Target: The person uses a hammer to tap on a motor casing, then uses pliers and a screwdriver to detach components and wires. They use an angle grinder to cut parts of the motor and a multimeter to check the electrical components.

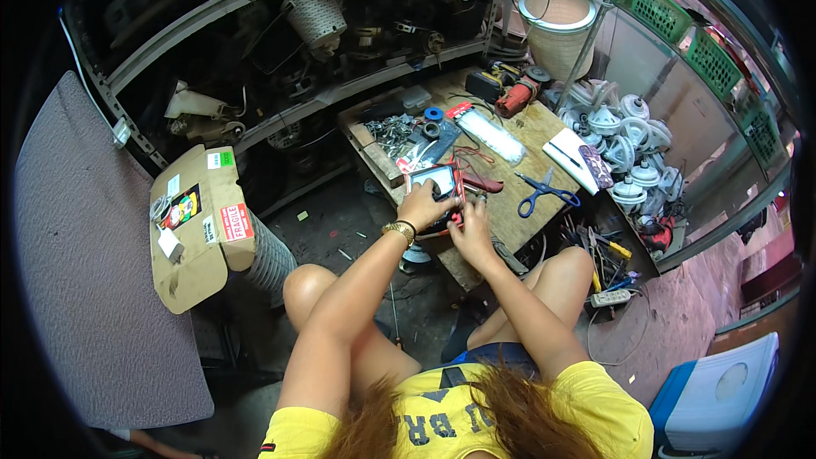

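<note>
Fingers (435, 193) of left hand (422, 204) curled over the top edge of a small red-cased handheld meter with a pale screen (435, 180), grasping it; right hand (470, 234) pinched at its lower end, fingertips closed on something small there (too small to tell what). Meter sits at near edge of the low scuffed wooden work board (518, 195), just above the knees.

Head view, progress: meter in hand and being worked on, so prob. mid-job; blue-handled scissors (544, 193) lying untouched on the board to the right, clear plastic bag of small parts (491, 134) sealed-looking, loose metal hardware pile (393, 131) unsorted. Nothing visibly finished or set aside.

Packages & labels: brown cardboard box (197, 225) at left on a stand, flaps open, w/ red-and-white rectangular sticker on right flap, small green square label near top, dark multicolour sticker on left face. Green plastic baskets (659, 8) along upper-right shelf. Blue-and-white cooler box (718, 395) at lower right.
</note>
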`<state>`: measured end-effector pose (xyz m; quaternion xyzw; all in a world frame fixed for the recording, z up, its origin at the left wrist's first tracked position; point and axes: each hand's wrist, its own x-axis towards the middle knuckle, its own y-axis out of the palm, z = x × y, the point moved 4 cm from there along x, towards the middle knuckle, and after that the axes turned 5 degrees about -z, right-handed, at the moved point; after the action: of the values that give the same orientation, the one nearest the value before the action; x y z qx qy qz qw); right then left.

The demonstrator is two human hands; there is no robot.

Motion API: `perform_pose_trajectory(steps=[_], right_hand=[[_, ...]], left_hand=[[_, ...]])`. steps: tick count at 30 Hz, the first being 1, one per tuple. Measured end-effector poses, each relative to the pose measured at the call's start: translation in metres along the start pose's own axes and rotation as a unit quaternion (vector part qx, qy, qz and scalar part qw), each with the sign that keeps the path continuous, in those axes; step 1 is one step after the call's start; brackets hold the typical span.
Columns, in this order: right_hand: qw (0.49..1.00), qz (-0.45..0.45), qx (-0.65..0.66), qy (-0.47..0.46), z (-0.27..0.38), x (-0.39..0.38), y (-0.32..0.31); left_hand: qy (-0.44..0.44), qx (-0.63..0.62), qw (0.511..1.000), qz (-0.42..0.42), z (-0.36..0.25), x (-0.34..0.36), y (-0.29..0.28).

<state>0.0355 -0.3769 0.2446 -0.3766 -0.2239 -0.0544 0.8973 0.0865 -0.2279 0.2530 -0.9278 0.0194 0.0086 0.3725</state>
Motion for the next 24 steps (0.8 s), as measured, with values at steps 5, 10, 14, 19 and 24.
perform_pose_trajectory(steps=[5, 10, 14, 19, 24], right_hand=[[0.998, 0.045, -0.029, -0.018, 0.001, 0.006, -0.024], [0.963, -0.013, -0.161, -0.218, 0.006, 0.068, -0.015], [0.93, 0.098, -0.219, -0.278, -0.016, 0.102, 0.003], [0.901, 0.221, -0.207, -0.311, -0.002, 0.122, -0.008], [0.908, 0.302, -0.112, -0.267, 0.048, 0.142, -0.034]], left_hand=[[-0.006, 0.107, 0.992, -0.066, -0.014, -0.017, 0.004], [0.051, 0.144, 0.982, -0.112, -0.017, -0.017, 0.008], [0.116, 0.098, 0.983, -0.101, -0.026, -0.007, 0.016], [0.125, 0.021, 0.99, -0.067, -0.028, -0.01, 0.021], [0.184, 0.023, 0.979, -0.081, -0.008, 0.001, 0.022]])
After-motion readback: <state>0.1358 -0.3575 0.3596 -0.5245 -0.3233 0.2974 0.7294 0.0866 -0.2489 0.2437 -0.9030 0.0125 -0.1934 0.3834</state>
